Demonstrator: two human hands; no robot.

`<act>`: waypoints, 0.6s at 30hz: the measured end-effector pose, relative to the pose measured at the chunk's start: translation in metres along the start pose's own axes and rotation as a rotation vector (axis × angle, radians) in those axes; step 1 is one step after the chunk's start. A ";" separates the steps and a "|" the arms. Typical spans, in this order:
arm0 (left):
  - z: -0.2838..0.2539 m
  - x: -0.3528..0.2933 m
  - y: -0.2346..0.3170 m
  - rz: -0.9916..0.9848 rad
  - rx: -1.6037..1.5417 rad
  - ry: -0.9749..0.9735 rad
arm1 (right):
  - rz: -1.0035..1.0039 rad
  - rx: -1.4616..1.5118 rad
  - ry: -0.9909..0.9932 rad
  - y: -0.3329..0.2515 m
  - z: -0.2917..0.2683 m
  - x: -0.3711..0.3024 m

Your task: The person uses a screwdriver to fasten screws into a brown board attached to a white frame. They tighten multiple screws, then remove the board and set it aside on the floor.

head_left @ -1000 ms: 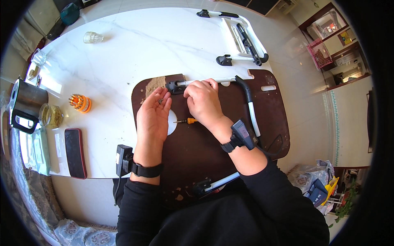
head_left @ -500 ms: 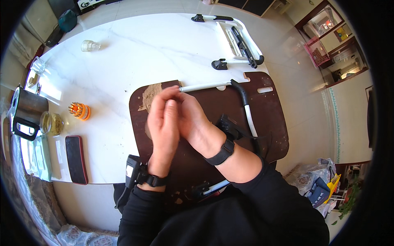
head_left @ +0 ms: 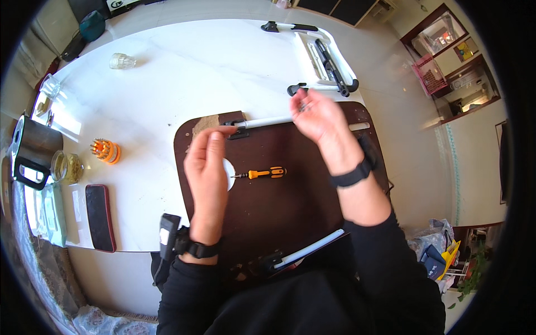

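Note:
My right hand [head_left: 321, 116] is raised over the far right of a dark brown board [head_left: 290, 204], fingers curled around small metal pieces [head_left: 304, 106], perhaps screws. My left hand [head_left: 206, 173] hovers over the board's left side, holding nothing visible, its index finger stretched out. That fingertip overlaps a black fitting [head_left: 241, 133] on the end of a white tube [head_left: 271, 120]; I cannot tell whether they touch. Between my hands an orange and black screwdriver [head_left: 268, 172] lies on the board, its tip over a round white patch [head_left: 229, 174]. Another white tube [head_left: 310, 248] runs along the near edge.
At the far right of the white table stands a white frame with black joints [head_left: 335, 67]. An orange bit holder [head_left: 106, 151], a phone [head_left: 100, 218], a glass jar [head_left: 68, 167] and a metal pot [head_left: 38, 146] are on the left. A glass cup [head_left: 122, 61] sits farther back.
My hands have come apart: the right moved away to the far right with the small metal pieces, the left slightly left and down. The screwdriver and the black fitting have come into view.

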State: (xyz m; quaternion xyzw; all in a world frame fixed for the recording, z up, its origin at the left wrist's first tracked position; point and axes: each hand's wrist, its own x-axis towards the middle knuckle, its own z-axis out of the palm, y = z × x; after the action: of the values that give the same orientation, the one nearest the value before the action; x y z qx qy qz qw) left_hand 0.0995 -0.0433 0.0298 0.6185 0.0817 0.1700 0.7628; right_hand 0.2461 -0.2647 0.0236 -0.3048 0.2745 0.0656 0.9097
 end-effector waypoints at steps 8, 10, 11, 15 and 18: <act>-0.031 0.022 0.003 -0.116 -0.324 0.141 | -0.235 -0.031 0.193 -0.107 0.043 0.099; -0.035 0.022 0.005 -0.135 -0.334 0.153 | -0.275 -0.009 0.031 -0.111 0.045 0.105; -0.036 0.023 0.005 -0.147 -0.337 0.154 | -0.297 -0.019 0.054 -0.111 0.046 0.106; -0.037 0.024 0.002 -0.172 -0.365 0.137 | -0.335 -0.040 0.127 -0.107 0.050 0.104; -0.037 0.024 0.000 -0.185 -0.350 0.130 | -0.356 -0.125 0.258 -0.103 0.048 0.100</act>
State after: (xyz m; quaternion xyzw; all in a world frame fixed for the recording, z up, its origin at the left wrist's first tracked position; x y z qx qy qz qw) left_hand 0.1095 -0.0002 0.0241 0.4544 0.1563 0.1502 0.8640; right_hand 0.3815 -0.3240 0.0547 -0.4099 0.3258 -0.1184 0.8437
